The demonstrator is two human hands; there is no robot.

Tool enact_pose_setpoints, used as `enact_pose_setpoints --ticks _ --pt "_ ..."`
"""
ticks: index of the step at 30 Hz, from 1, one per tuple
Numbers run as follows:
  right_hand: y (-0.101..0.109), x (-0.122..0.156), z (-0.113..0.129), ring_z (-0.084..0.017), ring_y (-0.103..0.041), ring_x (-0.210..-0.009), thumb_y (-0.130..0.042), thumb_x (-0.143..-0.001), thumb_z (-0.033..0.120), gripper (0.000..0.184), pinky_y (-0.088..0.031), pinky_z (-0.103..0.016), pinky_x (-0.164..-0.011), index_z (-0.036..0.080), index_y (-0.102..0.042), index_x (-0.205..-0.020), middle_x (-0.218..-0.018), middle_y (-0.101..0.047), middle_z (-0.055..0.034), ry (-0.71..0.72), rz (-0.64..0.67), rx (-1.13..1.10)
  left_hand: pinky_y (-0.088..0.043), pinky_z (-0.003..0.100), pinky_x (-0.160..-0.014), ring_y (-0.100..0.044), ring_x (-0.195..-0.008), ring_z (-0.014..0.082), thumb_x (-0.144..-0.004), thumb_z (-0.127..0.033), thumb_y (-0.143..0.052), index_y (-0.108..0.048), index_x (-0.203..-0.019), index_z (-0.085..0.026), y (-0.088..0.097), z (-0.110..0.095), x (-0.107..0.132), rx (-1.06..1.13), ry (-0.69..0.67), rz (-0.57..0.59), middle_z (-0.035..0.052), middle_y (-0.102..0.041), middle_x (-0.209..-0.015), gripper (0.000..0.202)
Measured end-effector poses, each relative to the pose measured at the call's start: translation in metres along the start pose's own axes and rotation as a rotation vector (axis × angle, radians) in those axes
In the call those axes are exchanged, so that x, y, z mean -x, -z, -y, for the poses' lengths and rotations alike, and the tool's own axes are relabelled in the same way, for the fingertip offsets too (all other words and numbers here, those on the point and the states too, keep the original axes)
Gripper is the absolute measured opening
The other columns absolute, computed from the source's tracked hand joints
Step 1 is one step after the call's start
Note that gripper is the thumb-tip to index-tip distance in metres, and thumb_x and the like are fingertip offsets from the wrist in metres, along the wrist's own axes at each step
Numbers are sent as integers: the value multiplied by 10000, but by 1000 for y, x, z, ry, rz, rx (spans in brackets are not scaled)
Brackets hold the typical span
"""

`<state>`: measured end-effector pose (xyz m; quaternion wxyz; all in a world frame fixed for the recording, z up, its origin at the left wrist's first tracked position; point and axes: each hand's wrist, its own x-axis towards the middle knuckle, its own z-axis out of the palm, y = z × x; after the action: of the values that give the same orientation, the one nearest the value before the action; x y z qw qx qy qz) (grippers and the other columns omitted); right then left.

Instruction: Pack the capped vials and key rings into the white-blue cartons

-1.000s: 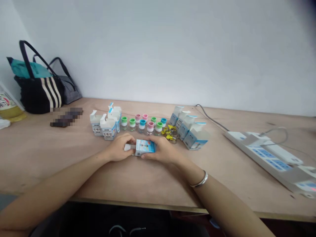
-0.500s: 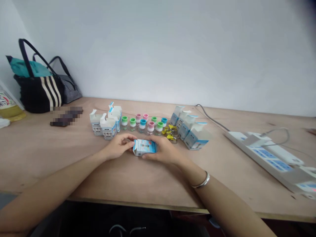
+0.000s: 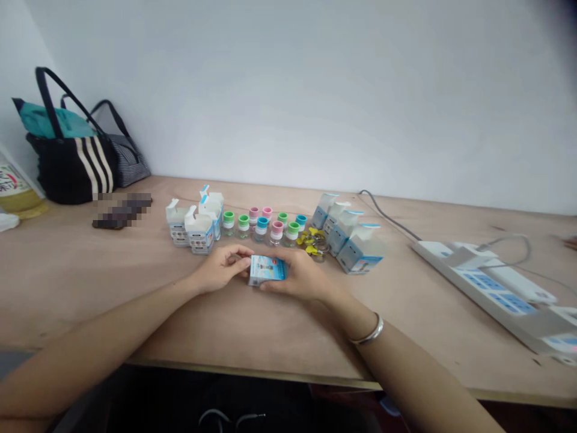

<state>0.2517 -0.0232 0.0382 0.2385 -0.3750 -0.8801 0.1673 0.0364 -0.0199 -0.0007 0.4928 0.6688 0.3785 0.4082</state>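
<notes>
A small blue and white carton (image 3: pixel 267 269) lies on its side on the wooden table (image 3: pixel 270 325), held between both hands. My right hand (image 3: pixel 301 275) wraps around its right end, fingers curled. My left hand (image 3: pixel 220 269) presses its fingertips against the carton's left end, where the flap now lies closed. Just behind the hands stands a row of several small vials (image 3: pixel 264 227) with green, pink and blue caps. A silver bangle sits on my right wrist.
Open-flapped cartons stand in groups to the left (image 3: pixel 195 224) and right (image 3: pixel 349 237) of the vials, with yellow clips (image 3: pixel 311 242) between. White power strips (image 3: pixel 500 285) with a cable lie at the right. A striped bag (image 3: pixel 72 159) and a bottle (image 3: pixel 15 192) sit at the far left.
The white flap that stuck out of the carton's left end a second ago has been pushed in by my left hand. Both hands stay in the same place.
</notes>
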Motion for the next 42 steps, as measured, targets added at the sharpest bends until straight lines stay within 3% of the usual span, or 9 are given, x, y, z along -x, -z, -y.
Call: enact_pose_setpoints --ticks 4,7,15,22,26,29,34,38,42 --pt "0 0 7 -233 -635 -916 -726 -663 375 583 -467 -303 -766 245 -585 -1214 -1057 -687 -47 20 0 -23 -544 326 -740 -620 -876 188 -656 -420 -739 -571 -1099 -194 1 -5 2 -199 -163 52 86 -576 -1116 525" --pt "4 0 9 -249 -623 -969 -723 -662 413 587 -470 -324 -809 242 -585 -1206 -1099 -670 -50 51 25 -69 -536 333 -738 -607 -917 223 -572 -399 -802 -574 -1123 -226 4 -10 2 -415 -245 106 73 -588 -1100 621" --pt "17 -1 -20 -190 -626 -806 -601 -768 502 595 -506 -307 -674 151 -500 -1238 -1028 -632 -102 -132 -193 -363 -528 332 -756 -613 -927 187 -692 -284 -709 -458 -1144 -227 12 0 0 -287 -128 58 77 -552 -1150 520" --pt "-6 -2 -1 -145 -594 -685 -757 -603 503 727 -483 -266 -597 169 -515 -1201 -927 -632 -68 -133 -72 -216 -503 395 -694 -628 -838 275 -434 -487 -829 -438 -1103 -202 8 1 2 -629 -31 -136 43 -634 -915 825" --pt "-12 -3 10 -145 -599 -654 -771 -602 465 753 -461 -254 -573 168 -482 -1231 -875 -638 -50 -156 -66 -170 -507 386 -693 -641 -823 256 -546 -462 -788 -402 -1176 -222 6 4 2 -592 -69 -87 33 -651 -917 777" --pt "-13 -3 7 -145 -595 -632 -765 -628 418 782 -448 -250 -560 164 -415 -1280 -804 -629 -28 -205 -126 -179 -504 401 -759 -631 -873 233 -693 -297 -698 -313 -1290 -220 8 12 -1 -553 -134 -83 51 -643 -966 715" --pt "-12 -2 0 -148 -570 -641 -779 -607 397 845 -423 -248 -568 162 -374 -1310 -732 -599 2 -212 -146 -172 -493 370 -791 -579 -873 172 -731 -46 -471 -357 -1260 -210 14 17 -3 -554 -286 -315 75 -557 -1050 566" --pt "-12 -3 -1 -119 -507 -608 -816 -530 407 711 -372 -231 -541 158 -540 -1136 -754 -584 1 -173 -132 -66 -489 330 -726 -543 -788 153 -748 -159 -557 -454 -1033 -191 13 4 3 -579 -407 -473 29 -524 -884 304" --pt "-15 -5 -4 -100 -456 -566 -755 -611 463 382 -306 -214 -502 148 -605 -765 -645 -555 14 -164 -95 -3 -512 314 -644 -562 -734 153 -629 -366 -740 -445 -984 -189 4 -4 9 -583 -345 -316 20 -534 -873 494"
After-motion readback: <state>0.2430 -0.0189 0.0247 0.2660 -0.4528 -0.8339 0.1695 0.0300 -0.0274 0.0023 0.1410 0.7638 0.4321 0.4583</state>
